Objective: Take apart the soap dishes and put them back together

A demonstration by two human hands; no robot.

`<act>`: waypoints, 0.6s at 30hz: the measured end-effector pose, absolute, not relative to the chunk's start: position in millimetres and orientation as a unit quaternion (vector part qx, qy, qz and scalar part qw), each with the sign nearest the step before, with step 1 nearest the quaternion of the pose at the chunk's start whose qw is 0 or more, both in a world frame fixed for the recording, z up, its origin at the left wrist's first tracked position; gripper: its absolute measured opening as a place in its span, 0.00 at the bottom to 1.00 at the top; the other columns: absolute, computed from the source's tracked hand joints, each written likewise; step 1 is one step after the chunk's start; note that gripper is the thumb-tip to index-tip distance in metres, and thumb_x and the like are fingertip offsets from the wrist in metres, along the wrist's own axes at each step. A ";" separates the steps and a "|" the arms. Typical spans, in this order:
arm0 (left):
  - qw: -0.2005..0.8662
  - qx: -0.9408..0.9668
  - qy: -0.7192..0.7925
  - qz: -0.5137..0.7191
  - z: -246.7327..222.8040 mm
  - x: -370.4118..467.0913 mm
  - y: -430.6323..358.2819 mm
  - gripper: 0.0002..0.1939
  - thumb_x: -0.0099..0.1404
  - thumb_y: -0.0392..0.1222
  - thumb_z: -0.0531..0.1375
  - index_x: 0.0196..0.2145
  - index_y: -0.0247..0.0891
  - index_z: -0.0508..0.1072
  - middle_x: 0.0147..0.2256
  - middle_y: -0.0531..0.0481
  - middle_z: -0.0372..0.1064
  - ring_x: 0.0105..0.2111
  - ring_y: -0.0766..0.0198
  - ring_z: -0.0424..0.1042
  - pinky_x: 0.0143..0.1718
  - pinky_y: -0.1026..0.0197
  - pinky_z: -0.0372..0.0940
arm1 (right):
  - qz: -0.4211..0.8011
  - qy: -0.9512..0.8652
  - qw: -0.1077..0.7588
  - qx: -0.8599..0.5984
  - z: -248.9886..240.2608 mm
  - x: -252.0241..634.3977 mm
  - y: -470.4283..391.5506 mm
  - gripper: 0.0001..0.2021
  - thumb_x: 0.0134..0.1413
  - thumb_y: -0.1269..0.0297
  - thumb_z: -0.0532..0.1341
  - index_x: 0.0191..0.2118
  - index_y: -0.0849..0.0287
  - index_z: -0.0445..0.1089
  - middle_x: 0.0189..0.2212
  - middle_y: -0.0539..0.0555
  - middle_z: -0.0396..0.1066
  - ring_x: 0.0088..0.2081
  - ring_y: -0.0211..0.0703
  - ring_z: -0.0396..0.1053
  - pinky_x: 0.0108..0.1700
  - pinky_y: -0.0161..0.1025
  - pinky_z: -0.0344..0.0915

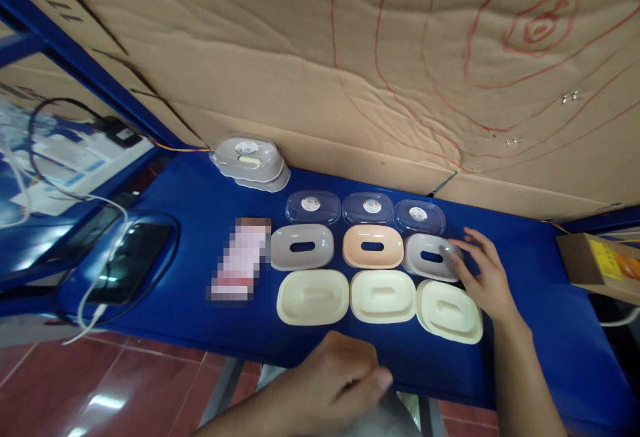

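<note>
Fingers [463, 250] of the right hand [487, 277] lie spread and flat on the right-hand grey oval plastic insert with a slot [429, 257], touching its right edge without closing on it. That insert sits at the right end of the middle row on the blue bench [200, 210], beside a peach oval slotted insert [373, 246] and another grey oval slotted insert [302, 246]. Behind them stand three clear oval lids with round stickers [372, 208]; in front lie three cream oval plastic dishes [383, 296], the right one just beside the right wrist. The left hand [335, 377] hangs at the near edge of the bench, fingers curled loosely inward, holding nothing that can be seen. A stack of assembled grey oval boxes [251, 161] rests at the back left against the brown cardboard wall [350, 57]. A black phone [131, 260] with a white cable lies at the far left.
</note>
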State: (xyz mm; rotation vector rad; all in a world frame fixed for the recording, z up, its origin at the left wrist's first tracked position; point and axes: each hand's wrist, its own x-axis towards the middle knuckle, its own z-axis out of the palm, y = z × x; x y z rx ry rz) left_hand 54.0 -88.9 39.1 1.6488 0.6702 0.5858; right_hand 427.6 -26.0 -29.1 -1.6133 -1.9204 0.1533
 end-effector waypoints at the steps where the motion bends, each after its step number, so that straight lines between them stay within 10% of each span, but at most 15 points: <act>1: 0.539 0.769 0.250 0.234 38.5 56.4 -91.5 0.22 0.78 0.48 0.55 0.26 0.40 0.66 0.26 0.53 0.72 0.27 0.66 0.71 0.29 0.62 0.60 | 0.057 -0.728 0.310 -0.609 -29.5 427.8 -25.8 0.15 0.68 0.54 0.63 0.57 0.49 0.76 0.66 0.60 0.64 0.61 0.59 0.70 0.66 0.62 0.66; 5: 0.385 0.887 0.150 0.205 28.0 67.4 -100.4 0.05 0.74 0.44 0.63 0.39 0.43 0.73 0.40 0.53 0.79 0.37 0.63 0.77 0.33 0.60 0.63 | 0.058 -0.726 0.311 -0.611 -31.1 429.2 -25.1 0.16 0.68 0.53 0.63 0.57 0.49 0.76 0.66 0.60 0.64 0.60 0.59 0.70 0.65 0.63 0.67; 9: 0.339 0.906 0.156 0.199 14.7 70.8 -109.5 0.13 0.72 0.50 0.65 0.32 0.43 0.70 0.27 0.57 0.74 0.26 0.64 0.70 0.25 0.58 0.57 | 0.058 -0.722 0.312 -0.615 -31.5 429.4 -25.1 0.16 0.68 0.53 0.63 0.56 0.49 0.76 0.65 0.60 0.64 0.60 0.59 0.70 0.65 0.62 0.67; 14: 0.326 0.913 0.163 0.183 16.6 63.3 -109.1 0.04 0.71 0.38 0.64 0.40 0.43 0.70 0.44 0.52 0.79 0.36 0.63 0.77 0.33 0.60 0.64 | 0.067 -0.719 0.308 -0.619 -29.6 427.6 -25.1 0.16 0.69 0.52 0.63 0.56 0.48 0.76 0.65 0.59 0.65 0.59 0.59 0.72 0.65 0.61 0.68; 18: 0.326 0.888 0.248 0.206 14.6 37.2 -106.6 0.06 0.75 0.42 0.60 0.37 0.42 0.70 0.33 0.51 0.79 0.31 0.61 0.77 0.34 0.59 0.68 | 0.061 -0.721 0.314 -0.614 -30.4 428.1 -24.7 0.15 0.68 0.53 0.63 0.56 0.49 0.77 0.64 0.59 0.67 0.59 0.58 0.72 0.65 0.60 0.67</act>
